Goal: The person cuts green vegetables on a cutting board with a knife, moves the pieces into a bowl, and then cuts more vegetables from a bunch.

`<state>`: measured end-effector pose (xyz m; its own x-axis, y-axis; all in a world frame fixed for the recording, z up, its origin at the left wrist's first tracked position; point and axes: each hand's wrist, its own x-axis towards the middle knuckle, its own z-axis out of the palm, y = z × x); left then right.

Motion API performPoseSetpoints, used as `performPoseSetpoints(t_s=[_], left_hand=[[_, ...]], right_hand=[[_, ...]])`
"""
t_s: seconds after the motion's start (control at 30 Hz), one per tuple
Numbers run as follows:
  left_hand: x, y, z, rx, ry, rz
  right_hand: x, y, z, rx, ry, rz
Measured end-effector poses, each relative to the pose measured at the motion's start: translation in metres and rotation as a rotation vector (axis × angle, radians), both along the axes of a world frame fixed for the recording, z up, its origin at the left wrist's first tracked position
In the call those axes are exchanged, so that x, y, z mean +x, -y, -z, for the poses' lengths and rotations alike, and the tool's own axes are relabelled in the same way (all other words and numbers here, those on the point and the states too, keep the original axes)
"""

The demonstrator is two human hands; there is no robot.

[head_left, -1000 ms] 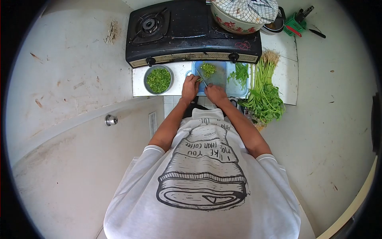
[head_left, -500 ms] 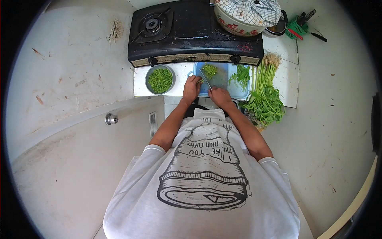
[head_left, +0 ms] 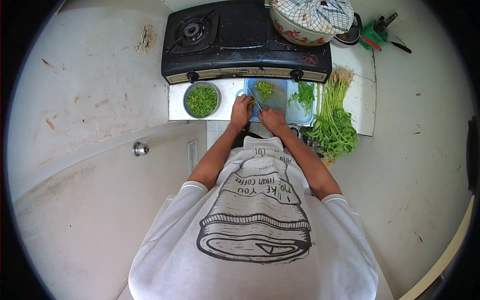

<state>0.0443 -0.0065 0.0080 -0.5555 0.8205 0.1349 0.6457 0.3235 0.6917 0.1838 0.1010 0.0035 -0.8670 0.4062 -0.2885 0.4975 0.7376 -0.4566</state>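
My right hand (head_left: 273, 120) is closed around the handle of a knife (head_left: 255, 100), whose blade slants up and left over a blue cutting board (head_left: 280, 101). Close by on the left, my left hand (head_left: 242, 111) has its fingers bunched on green stems (head_left: 252, 102) beside the blade. A small heap of chopped greens (head_left: 264, 89) lies on the board just beyond the knife. Leafy pieces (head_left: 303, 95) rest at the board's right side. Left of my hands stands a grey bowl (head_left: 218, 102) filled with finely chopped greens (head_left: 201, 101).
A black two-burner stove (head_left: 242, 55) spans the back of the counter. On its right burner sits a flowered pot (head_left: 295, 35) topped by a checked cloth (head_left: 320, 15). A large bunch of rooted greens (head_left: 334, 112) hangs over the right front edge. A green basket (head_left: 372, 35) holds utensils.
My right hand and the knife have shifted slightly left, closer to my left hand. The left hand keeps nearly the same place, and the heap looks much the same.
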Motion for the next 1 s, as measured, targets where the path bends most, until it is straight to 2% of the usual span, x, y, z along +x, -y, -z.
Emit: performPoseSetpoints(t_s=[0.27, 0.47, 0.67, 0.87, 1.0], left_hand=[[0.0, 0.001, 0.003, -0.008, 0.009, -0.009], [0.0, 0.0, 0.006, 0.005, -0.006, -0.019], [0.001, 0.001, 0.006, 0.004, 0.006, -0.026], [0.001, 0.001, 0.005, -0.001, -0.014, -0.022], [0.0, -0.001, 0.008, 0.007, -0.008, -0.016]], right_hand=[[0.015, 0.005, -0.007, -0.051, 0.08, 0.042], [-0.003, 0.003, 0.004, -0.006, 0.032, 0.008], [0.016, 0.007, 0.013, 0.007, 0.036, 0.021], [0.011, 0.004, -0.005, 0.058, -0.048, -0.06], [0.012, 0.003, -0.004, 0.019, 0.018, -0.002]])
